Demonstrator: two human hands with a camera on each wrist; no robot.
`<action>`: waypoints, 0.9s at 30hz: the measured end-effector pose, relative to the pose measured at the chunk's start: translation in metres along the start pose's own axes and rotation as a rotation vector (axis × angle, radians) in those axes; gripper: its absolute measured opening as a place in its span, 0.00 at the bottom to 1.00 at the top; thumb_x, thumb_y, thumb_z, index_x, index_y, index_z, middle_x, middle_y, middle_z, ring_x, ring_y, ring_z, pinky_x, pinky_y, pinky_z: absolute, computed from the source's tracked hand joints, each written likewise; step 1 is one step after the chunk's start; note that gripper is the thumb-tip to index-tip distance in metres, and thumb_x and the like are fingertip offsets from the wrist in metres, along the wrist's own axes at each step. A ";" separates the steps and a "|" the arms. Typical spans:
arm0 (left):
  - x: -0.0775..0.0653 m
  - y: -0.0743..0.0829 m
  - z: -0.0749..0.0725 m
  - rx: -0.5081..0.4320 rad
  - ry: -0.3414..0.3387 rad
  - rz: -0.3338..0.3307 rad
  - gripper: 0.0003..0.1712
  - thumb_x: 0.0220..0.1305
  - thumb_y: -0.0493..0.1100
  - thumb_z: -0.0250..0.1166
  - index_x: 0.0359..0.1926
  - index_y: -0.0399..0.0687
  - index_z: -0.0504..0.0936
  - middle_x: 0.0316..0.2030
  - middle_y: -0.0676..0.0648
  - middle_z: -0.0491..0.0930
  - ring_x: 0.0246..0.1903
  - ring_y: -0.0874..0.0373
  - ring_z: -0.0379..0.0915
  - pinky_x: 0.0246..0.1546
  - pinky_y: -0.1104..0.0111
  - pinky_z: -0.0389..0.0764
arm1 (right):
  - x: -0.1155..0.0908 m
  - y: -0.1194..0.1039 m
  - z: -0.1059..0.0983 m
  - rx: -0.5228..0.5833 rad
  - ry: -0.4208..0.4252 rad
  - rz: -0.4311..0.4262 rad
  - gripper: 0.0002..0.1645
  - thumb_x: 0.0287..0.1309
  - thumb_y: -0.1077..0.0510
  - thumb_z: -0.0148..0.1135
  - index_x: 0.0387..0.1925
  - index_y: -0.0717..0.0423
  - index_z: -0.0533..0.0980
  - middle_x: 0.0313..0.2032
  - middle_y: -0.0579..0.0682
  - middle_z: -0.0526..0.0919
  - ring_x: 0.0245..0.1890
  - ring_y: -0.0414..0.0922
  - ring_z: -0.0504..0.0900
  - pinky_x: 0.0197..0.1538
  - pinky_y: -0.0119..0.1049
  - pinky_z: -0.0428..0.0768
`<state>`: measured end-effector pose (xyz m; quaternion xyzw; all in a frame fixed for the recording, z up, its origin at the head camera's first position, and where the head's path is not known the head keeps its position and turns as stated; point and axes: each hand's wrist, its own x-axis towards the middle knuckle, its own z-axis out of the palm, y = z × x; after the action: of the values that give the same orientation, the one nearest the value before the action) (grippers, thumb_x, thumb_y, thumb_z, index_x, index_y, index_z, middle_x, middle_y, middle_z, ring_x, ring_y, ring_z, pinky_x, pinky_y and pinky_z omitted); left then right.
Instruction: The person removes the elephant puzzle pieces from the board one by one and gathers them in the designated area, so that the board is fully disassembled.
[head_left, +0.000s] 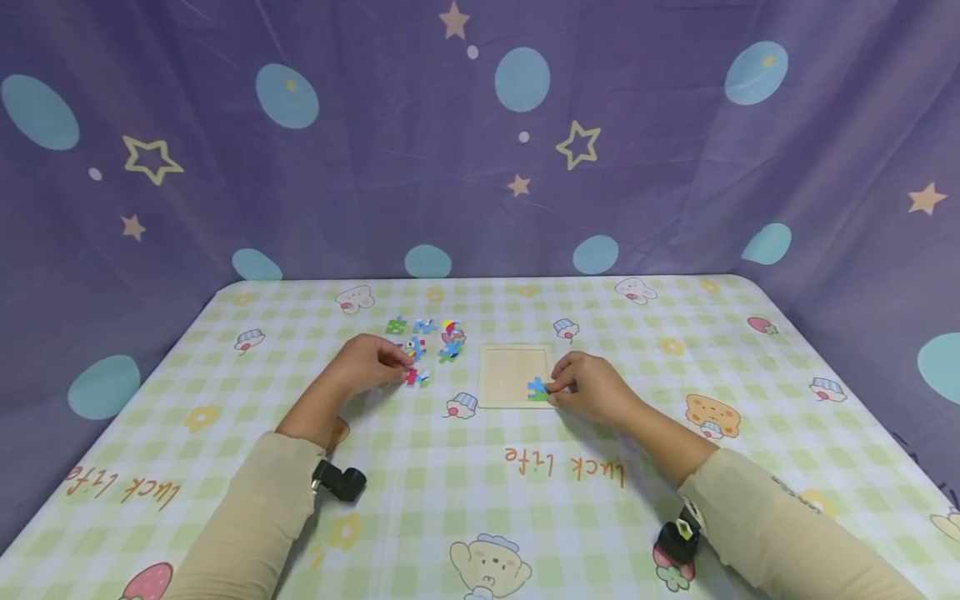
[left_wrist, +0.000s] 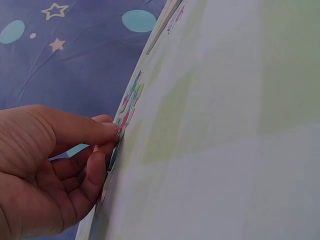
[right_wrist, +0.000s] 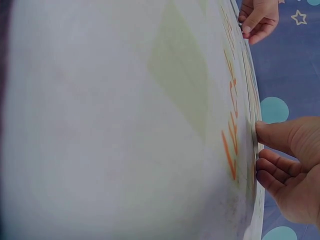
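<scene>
In the head view, my left hand point(head_left: 367, 364) is over a loose group of jigsaw puzzle pieces, thumb and fingertips pinching at the red and blue piece point(head_left: 413, 377) nearest me. The left wrist view has this hand point(left_wrist: 70, 155) with fingers curled, the pieces point(left_wrist: 131, 100) seen edge-on beside its fingertips. To the right lies a shallow wooden puzzle tray point(head_left: 504, 375). A blue and green piece point(head_left: 537, 389) sits in its near right corner. My right hand point(head_left: 592, 388) grips that corner, fingertips right beside the piece; the tray's inside is hidden in the right wrist view.
More puzzle pieces point(head_left: 425, 326) lie behind the left hand, among them a green one point(head_left: 396, 326) and a red and yellow one point(head_left: 452, 328). A checked, printed cloth point(head_left: 420, 508) covers the table. Behind its far edge hangs a purple curtain point(head_left: 375, 167).
</scene>
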<state>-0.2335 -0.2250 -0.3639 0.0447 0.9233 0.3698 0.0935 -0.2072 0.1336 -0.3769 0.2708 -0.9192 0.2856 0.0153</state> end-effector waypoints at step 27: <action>-0.013 0.037 -0.005 -0.338 -0.035 0.105 0.22 0.56 0.38 0.72 0.52 0.34 0.82 0.45 0.37 0.80 0.41 0.51 0.73 0.40 0.65 0.77 | 0.001 0.000 0.000 0.003 -0.012 0.026 0.08 0.49 0.63 0.74 0.34 0.61 0.87 0.40 0.51 0.81 0.33 0.42 0.77 0.40 0.37 0.77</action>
<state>-0.2212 -0.2033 -0.3330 0.0828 0.8425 0.5235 0.0963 -0.2081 0.1336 -0.3768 0.2606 -0.9222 0.2856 0.0056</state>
